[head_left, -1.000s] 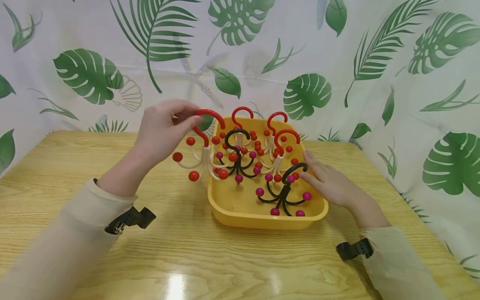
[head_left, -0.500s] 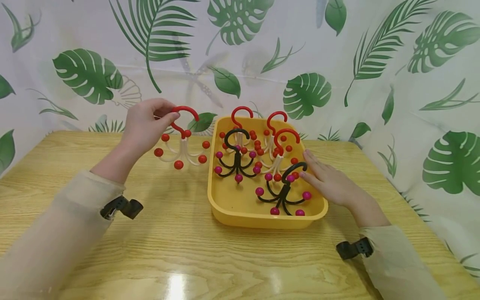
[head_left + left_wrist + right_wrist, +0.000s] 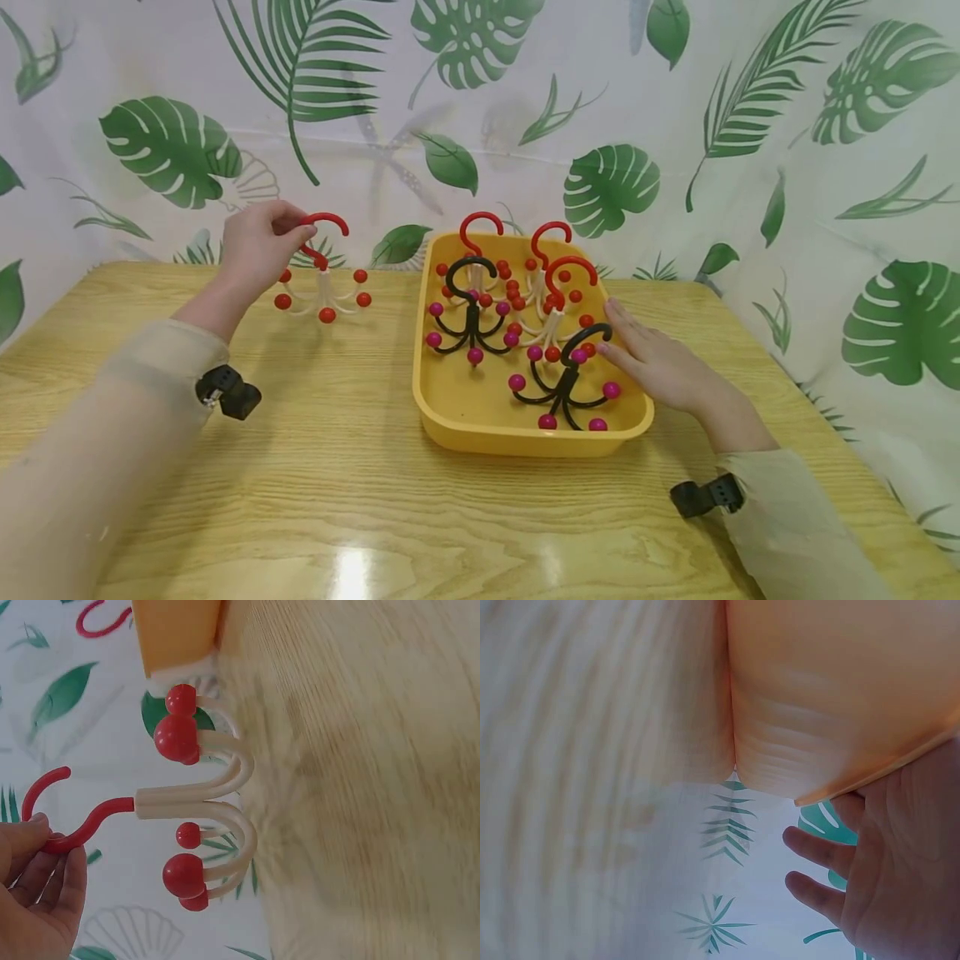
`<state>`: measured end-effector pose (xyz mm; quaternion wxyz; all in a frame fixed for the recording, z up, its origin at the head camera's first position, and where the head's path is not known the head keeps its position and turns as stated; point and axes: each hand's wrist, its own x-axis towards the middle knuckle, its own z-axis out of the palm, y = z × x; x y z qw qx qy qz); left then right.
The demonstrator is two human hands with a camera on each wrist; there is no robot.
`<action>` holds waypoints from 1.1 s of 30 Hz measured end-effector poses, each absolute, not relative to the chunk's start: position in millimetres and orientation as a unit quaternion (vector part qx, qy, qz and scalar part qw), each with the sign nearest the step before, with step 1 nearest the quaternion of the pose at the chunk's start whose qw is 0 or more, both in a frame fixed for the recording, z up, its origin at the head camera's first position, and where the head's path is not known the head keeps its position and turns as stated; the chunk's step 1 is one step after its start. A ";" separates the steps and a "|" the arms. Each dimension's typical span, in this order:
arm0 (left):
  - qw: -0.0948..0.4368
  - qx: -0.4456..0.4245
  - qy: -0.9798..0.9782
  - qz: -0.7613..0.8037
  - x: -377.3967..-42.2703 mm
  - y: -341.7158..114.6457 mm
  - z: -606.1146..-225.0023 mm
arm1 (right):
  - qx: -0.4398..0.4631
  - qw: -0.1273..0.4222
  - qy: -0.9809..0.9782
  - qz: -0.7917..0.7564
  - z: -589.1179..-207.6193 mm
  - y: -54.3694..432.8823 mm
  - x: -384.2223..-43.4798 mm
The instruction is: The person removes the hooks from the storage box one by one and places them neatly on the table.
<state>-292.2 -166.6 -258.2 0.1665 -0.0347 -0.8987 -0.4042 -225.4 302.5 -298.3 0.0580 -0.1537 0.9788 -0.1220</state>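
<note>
My left hand [image 3: 258, 246] pinches the red hook end of a cream multi-arm hanger [image 3: 324, 283] tipped with red balls. The hanger is upright, its curved arms pointing down close over the table left of the tray; in the left wrist view, thumb and fingers grip the red hook [image 3: 90, 825]. A yellow plastic tray [image 3: 465, 400] holds three more cream hangers with red hooks [image 3: 573, 262] and two black hangers [image 3: 567, 383] with magenta balls. Extended fingers of my right hand [image 3: 660, 362] rest on the tray's right rim; from below, the tray wall [image 3: 817, 697] appears beside them.
A wooden table [image 3: 315, 467] lies under everything. Behind it hangs a leaf-printed cloth [image 3: 510, 108], which also covers the right side. Black wrist cameras [image 3: 238, 400] are strapped on both sleeves.
My left hand has carried the red-hooked hanger leftward, from the tray's left edge to over the table. The right hand and the tray have stayed in place.
</note>
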 end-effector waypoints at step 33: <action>0.179 0.101 -0.836 -0.508 -332.1 -230.4 -287.6 | -0.157 0.054 0.978 -0.126 -299.5 303.0 -225.9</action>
